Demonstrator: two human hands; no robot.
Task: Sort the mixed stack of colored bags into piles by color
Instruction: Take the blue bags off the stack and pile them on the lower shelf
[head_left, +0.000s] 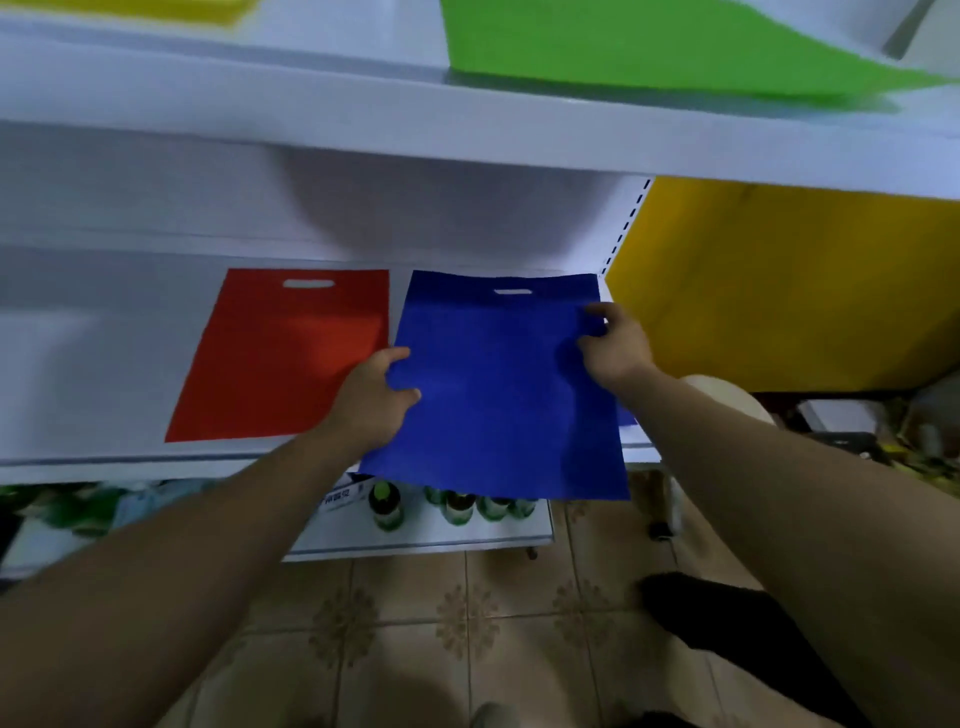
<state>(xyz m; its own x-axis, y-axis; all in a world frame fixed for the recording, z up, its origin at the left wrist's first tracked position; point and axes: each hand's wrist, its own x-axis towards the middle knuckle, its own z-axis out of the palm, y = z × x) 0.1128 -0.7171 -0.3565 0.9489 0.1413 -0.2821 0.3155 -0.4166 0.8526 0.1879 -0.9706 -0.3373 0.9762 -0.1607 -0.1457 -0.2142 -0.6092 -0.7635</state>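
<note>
The white metal middle shelf (93, 364) carries the sorted piles, and the white upper shelf (311, 104) above it carries a flat bright green fabric bag (623, 41) near its right end and a yellow one (156, 8) at the far left, mostly out of view. A big yellow flat panel (779, 280) stands just beside the right end of the middle shelf, so there is no room to put a bag more to the right. The flat blue non-woven bag with a cut-out handle (498, 395) lies at the right end of the middle shelf, handle toward the back edge, and its near part hangs over the front edge; I judge it is being laid in the blue place. A flat red bag of the same kind (280, 358) lies just beside it on the left, fully on the shelf, not overlapping. The hands are apart: the left hand (371, 400) grips the blue bag's left edge and the right hand (615, 345) pinches its right edge near the back corner, probably to keep it flat and straight. Under the front edge, green-capped bottles (387, 506) stand on a lower shelf, below the bag.
</note>
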